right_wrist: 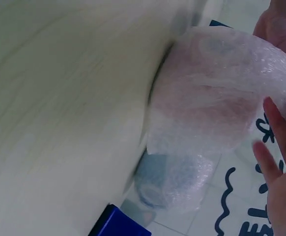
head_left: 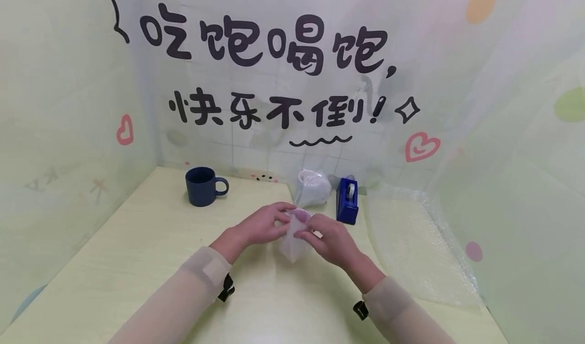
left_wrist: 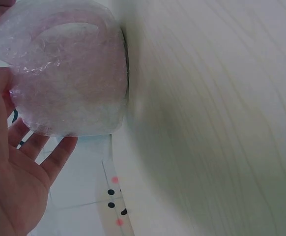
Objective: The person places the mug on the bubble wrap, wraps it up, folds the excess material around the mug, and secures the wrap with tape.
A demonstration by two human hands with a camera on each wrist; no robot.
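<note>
A pink mug point(head_left: 301, 214) stands on the table in front of me, loosely wrapped in bubble wrap point(head_left: 292, 243). Its handle shows faintly through the plastic in the left wrist view, where the wrapped mug point(left_wrist: 71, 81) rests on the tabletop. My left hand point(head_left: 267, 223) holds the wrap near the rim, its fingers spread along the mug's side. From the other side my right hand point(head_left: 332, 240) pinches the wrap by the mug's opening. Some of the right fingertips are hidden behind plastic in the right wrist view.
Behind the hands lies another bubble-wrapped mug point(head_left: 313, 187). A blue tape dispenser point(head_left: 348, 201) stands to its right, and a dark blue mug point(head_left: 201, 186) at the back left. Flat bubble wrap point(head_left: 411, 247) covers the table's right side. Printed curtains surround the table point(head_left: 137, 262).
</note>
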